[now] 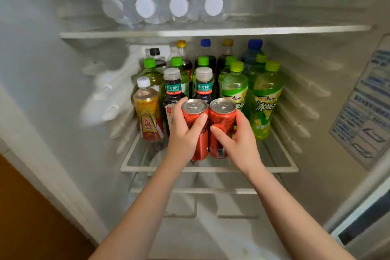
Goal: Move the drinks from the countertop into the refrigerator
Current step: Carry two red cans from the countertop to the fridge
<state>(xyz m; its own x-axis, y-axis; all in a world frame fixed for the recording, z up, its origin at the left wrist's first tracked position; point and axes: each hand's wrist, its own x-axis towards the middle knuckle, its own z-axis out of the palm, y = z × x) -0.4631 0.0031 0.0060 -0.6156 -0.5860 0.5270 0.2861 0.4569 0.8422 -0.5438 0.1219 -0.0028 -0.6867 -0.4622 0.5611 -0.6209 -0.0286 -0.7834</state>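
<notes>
Only the head view to go on here, looking down into the open refrigerator point(84, 53).

Dead centre of the frame, the left hand point(183, 133) is wrapped around one red can point(202, 143) and the right hand point(240, 141) is wrapped around a second red can point(221, 120). Both are proper grips, with thumbs across the front and fingers round the sides. The two cans are upright and pressed side by side, right over the front strip of the lower shelf point(209, 169). I honestly can't tell whether their bases are down on the shelf yet or hanging just above it, because the wrists cover that bit.

Directly behind the cans are two dark bottles with grey caps point(203, 86), and they look to be touching or nearly so. A yellow-labelled bottle point(147, 112) sits at centre left and two big green tea bottles point(267, 99) at centre right, with more bottles packed in rows behind them. In the upper part of the frame, water bottles point(178, 6) lie on their sides on the top shelf point(211, 31).

My take on doing this bit well: that shelf is crowded, so set both cans flat in the free front strip. Keep them vertical and don't shove them back, or the dark bottles could topple into the row behind. Make sure the bases sit fully inside the front rim, then let go one hand at a time and pull straight back.
</notes>
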